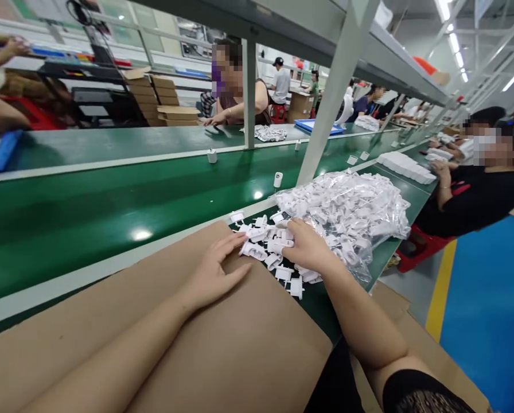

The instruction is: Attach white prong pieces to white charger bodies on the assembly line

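Loose white plastic parts are lying scattered on the green bench top, at the edge of a brown cardboard sheet, where they are being kept within easy reach of both hands. The right hand is being held curled over them, thumb and fingers partly bent; whether a piece is being gripped cannot be told, since the parts and fingertips are crowded together. The left hand is being rested palm down on the cardboard, thumb spread apart and nothing grasped, its fingertips being set against the nearest parts, perhaps to steady them. Just beside the scatter, many more parts are being contained by a clear plastic bag, probably so that the bulk is not being spread over the bench. Beyond, white pieces are being carried on a green belt, apparently spaced so that each is being left reachable. Across it, another bench is being occupied by a co-worker, and further right a person in black is being seated
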The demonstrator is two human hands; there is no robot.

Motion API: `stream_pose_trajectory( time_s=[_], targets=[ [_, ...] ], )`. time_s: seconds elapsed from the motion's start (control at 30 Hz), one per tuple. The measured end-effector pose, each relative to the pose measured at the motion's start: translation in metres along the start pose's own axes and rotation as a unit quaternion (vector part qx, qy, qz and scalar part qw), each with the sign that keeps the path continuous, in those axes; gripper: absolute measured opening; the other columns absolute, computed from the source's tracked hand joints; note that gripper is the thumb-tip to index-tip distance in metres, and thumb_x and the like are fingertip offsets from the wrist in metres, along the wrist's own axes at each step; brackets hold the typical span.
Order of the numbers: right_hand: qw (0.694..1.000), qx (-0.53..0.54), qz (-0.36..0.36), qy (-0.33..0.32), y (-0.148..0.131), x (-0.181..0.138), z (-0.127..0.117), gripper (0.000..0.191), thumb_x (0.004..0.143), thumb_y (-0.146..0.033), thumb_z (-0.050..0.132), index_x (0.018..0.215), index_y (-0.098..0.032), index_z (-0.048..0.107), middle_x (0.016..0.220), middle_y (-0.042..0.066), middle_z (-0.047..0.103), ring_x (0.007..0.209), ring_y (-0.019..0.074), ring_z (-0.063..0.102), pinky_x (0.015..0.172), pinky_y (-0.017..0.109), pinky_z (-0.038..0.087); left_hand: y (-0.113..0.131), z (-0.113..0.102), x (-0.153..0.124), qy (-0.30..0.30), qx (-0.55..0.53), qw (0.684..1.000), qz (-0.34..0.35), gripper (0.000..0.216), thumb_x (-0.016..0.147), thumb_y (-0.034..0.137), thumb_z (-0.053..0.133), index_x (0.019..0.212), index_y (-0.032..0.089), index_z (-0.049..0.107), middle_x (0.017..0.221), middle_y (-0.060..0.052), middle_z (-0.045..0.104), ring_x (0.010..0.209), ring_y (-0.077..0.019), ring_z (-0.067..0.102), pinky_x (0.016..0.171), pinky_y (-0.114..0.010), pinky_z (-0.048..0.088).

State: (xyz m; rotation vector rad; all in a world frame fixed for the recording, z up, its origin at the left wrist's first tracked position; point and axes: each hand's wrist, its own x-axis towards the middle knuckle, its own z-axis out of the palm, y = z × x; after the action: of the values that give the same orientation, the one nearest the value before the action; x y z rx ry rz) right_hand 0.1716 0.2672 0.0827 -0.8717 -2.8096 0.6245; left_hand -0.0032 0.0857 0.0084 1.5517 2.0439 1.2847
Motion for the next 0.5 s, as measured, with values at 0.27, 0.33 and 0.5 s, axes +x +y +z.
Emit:
stream_pose_trajectory(
  time_s=[0.27,0.33,0.5],
  targets=[
    [0.999,-0.025,-0.018,0.044,-0.037,-0.02,-0.015,0.05,0.083,-0.016,0.06,0.133,-0.018,0.065,0.125,0.01,0.07,0.124,0.0278,0.058,0.098,0.036,0.047,-0.002,-0.001,0.005,0.142,-0.117,0.982,-0.05,0.027,0.084,0.035,0.065,0.104,0.023,0.077,0.126,-0.01,0.067,0.123,-0.0297,0.061,0.113,-0.049,0.046],
    [0.996,-0.061,-0.039,0.043,-0.057,-0.01,-0.018,0.043,0.088,-0.018,0.057,0.13,-0.019,0.067,0.127,0.01,0.07,0.123,0.0286,0.059,0.096,0.036,0.048,-0.009,0.0,0.008,0.213,-0.143,0.96,-0.109,0.028,0.079,0.03,0.065,0.103,0.023,0.077,0.122,-0.009,0.067,0.114,-0.0293,0.063,0.107,-0.05,0.05],
    [0.988,-0.14,-0.052,-0.034,-0.1,0.057,0.012,0.05,0.095,-0.015,0.05,0.146,-0.018,0.051,0.142,0.016,0.06,0.127,0.0298,0.06,0.1,0.039,0.048,-0.025,0.005,0.013,0.275,-0.179,0.934,-0.138,0.034,0.074,0.019,0.06,0.105,0.022,0.074,0.121,-0.008,0.065,0.109,-0.0268,0.063,0.104,-0.047,0.051]
  ],
)
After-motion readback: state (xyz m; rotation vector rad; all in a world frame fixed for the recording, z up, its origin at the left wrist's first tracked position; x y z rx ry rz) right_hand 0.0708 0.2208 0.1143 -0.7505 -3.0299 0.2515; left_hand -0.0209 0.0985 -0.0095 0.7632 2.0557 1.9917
